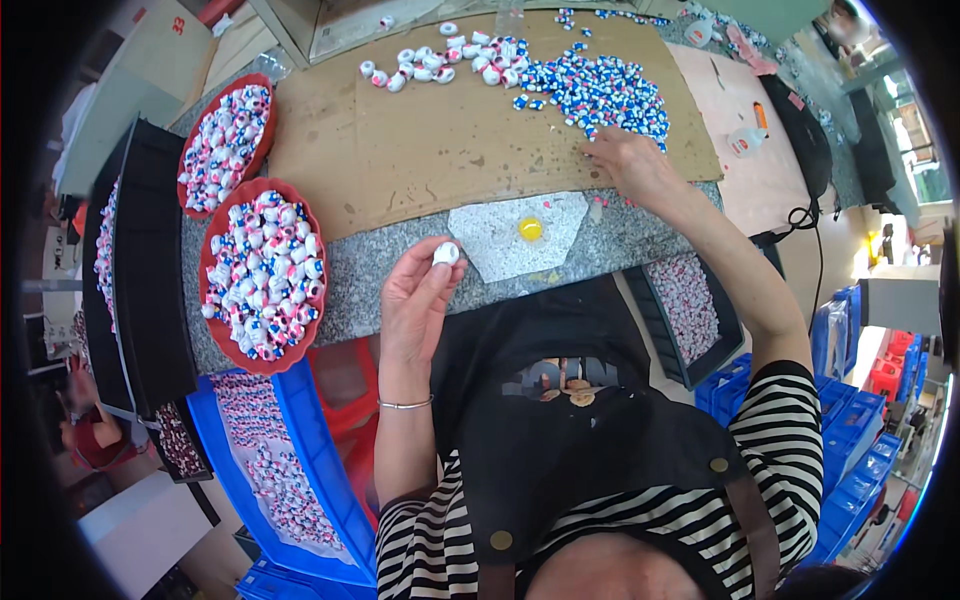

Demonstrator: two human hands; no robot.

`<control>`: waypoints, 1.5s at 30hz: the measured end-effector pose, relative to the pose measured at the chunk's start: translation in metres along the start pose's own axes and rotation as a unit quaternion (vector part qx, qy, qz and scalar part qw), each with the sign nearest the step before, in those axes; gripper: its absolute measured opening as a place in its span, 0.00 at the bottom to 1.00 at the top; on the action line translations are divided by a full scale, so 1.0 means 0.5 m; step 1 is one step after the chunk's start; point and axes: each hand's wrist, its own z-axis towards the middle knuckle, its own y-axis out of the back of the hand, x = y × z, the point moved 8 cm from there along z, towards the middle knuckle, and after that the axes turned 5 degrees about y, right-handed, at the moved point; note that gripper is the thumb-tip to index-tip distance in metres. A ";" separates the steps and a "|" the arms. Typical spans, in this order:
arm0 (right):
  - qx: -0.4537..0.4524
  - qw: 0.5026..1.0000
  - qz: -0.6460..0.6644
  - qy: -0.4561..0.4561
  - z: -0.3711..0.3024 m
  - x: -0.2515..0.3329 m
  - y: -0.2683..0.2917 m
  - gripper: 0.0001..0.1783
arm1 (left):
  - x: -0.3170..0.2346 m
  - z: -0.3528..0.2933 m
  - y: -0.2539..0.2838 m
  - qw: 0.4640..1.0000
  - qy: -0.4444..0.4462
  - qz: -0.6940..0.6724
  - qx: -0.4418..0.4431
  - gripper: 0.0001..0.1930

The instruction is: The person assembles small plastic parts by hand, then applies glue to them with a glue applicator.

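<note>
My left hand (412,298) pinches a small white rounded piece (447,254) between thumb and fingers, over the near edge of the table. My right hand (638,168) reaches to the near side of a pile of small blue-and-white pieces (592,92) on the cardboard sheet (400,165). Its fingers are drawn together at the pile's edge, and what they hold is too small to make out. Between my hands lies a pale speckled sheet (495,255) with a round yellow blob (530,230) on it. White rounded pieces (425,68) lie loose beside the pile.
Two red bowls (214,330) of white, pink and blue pieces stand at the left. A blue crate (215,430) and a dark tray (640,300) of small parts sit below table level. A small bottle (742,146) and an orange-capped item (760,116) lie at the right.
</note>
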 end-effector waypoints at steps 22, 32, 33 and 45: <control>0.135 0.973 0.020 0.185 0.017 0.250 -0.006 0.19 | -0.004 -0.010 -0.053 0.984 -0.070 0.166 0.014 0.17; -0.005 0.901 0.421 -0.106 -0.006 0.198 0.011 0.09 | 0.026 0.012 -0.085 0.958 -0.170 0.231 -0.018 0.16; 0.018 0.793 0.568 -0.219 -0.024 0.186 -0.023 0.07 | 0.022 0.006 -0.099 0.938 -0.203 0.280 -0.014 0.16; -0.065 0.914 0.397 0.057 -0.006 0.264 0.078 0.15 | 0.004 -0.001 -0.139 0.966 -0.039 0.224 0.120 0.12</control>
